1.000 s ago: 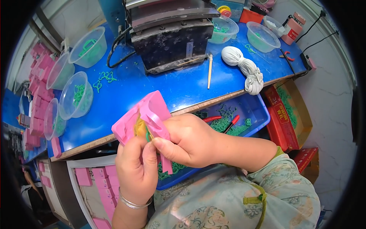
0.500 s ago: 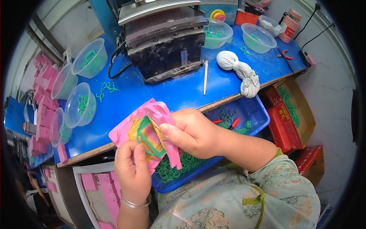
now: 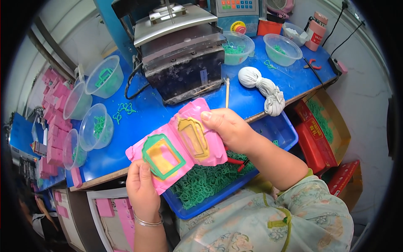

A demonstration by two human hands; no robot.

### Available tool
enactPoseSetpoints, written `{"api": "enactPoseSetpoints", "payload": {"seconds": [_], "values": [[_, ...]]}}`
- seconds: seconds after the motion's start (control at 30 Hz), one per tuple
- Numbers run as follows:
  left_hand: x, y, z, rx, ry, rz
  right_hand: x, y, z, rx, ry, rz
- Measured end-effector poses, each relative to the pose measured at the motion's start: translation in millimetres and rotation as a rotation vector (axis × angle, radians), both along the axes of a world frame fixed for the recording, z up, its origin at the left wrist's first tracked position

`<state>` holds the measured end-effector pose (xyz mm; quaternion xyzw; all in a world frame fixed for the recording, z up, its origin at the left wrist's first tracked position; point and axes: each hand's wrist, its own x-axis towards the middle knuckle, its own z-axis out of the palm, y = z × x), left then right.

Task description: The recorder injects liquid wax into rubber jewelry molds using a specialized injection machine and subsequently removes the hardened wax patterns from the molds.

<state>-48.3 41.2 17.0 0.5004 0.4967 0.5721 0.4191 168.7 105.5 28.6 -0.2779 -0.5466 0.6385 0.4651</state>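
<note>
Left hand: the left hand (image 3: pixel 142 191) comes up from the lower middle of the frame and pinches the lower left end of the pink mould (image 3: pixel 178 145), thumb laid on its face just below the green frame piece (image 3: pixel 163 156).
Right hand: the right hand (image 3: pixel 228 128) reaches in from the right and is closed on the mould's upper right edge, thumb on top, fingers behind.
Pink mould: an opened, soft two-leaf piece held in the air at the centre of the frame, above the near edge of the blue table (image 3: pixel 138 122). Its long axis runs from lower left to upper right, one hand at each end.
Cavities: the left leaf carries the green frame piece around a yellowish recess; the right leaf shows a yellow frame piece (image 3: pixel 193 136), which lies just left of the right thumb, so the right hand is the nearer one to it.
Below: a blue tray (image 3: pixel 235 185) heaped with green pieces sits under the mould and the right forearm.
Table: a grey press machine (image 3: pixel 180 54) stands at the upper centre; clear plastic bowls (image 3: pixel 95 126) line the left side; a white cloth bundle (image 3: pixel 262 88) lies to the right.
</note>
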Motion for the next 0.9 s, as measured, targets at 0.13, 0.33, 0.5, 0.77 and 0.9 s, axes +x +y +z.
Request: {"api": "enactPoseSetpoints", "payload": {"seconds": [0.13, 0.33, 0.5, 0.77, 0.9], "values": [[30, -3, 29, 0.119, -0.562, 0.243, 5, 3, 1, 0.007, -0.134, -0.023], [1, -16, 21, -0.07, -1.067, -0.413, 23, 15, -18, -0.272, -0.086, -0.025], [6, -28, 12, -0.021, -0.755, -0.245, 10, 5, -6, -0.262, -0.069, -0.18], [7, -35, 5, 0.46, 0.48, 0.13, 12, -27, 4, 0.595, -1.075, -0.649], [8, -37, 4, 0.58, 0.643, 0.139, 5, -42, 16, 0.596, -0.743, -0.424]]}}
